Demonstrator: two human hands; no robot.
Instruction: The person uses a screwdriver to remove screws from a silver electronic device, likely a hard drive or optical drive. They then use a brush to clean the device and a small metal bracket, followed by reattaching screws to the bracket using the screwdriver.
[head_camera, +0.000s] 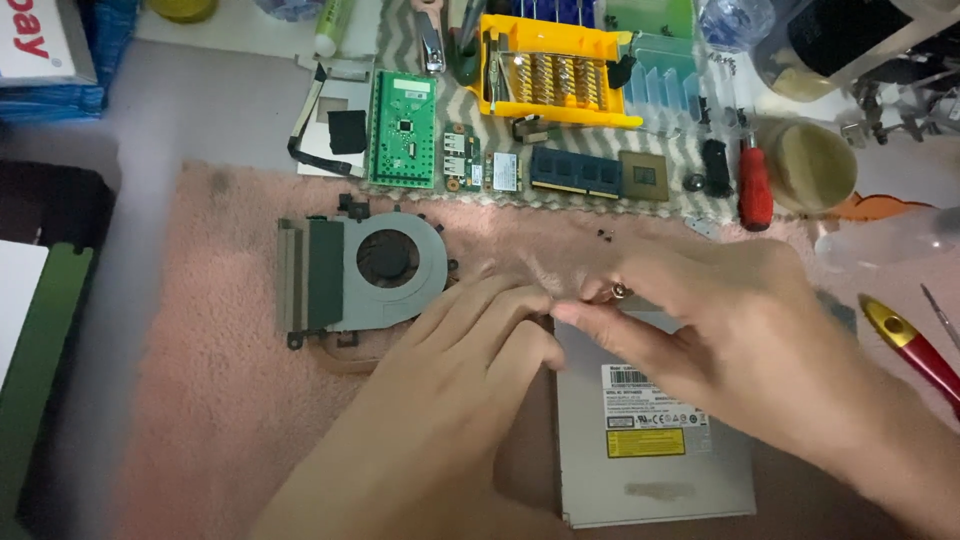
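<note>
Both hands met at the far left corner of the flat grey metal optical drive (650, 440).

The drive's long axis ran toward the surface's near edge; right hand (720, 320) pinched closed there, left hand (480, 340) lay flat, released, beside the grey cooling fan (365, 275).

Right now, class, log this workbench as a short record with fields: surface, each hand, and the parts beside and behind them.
Surface: pink fuzzy mat
Left hand: fingers resting on the top edge of the grey optical drive
Right hand: fingertips pinched at the same edge, meeting the left hand
Beside the left hand: cooling fan with heatsink
Behind: green circuit board, memory stick, processor chip, yellow bit set
Right side: red-handled screwdriver
</note>
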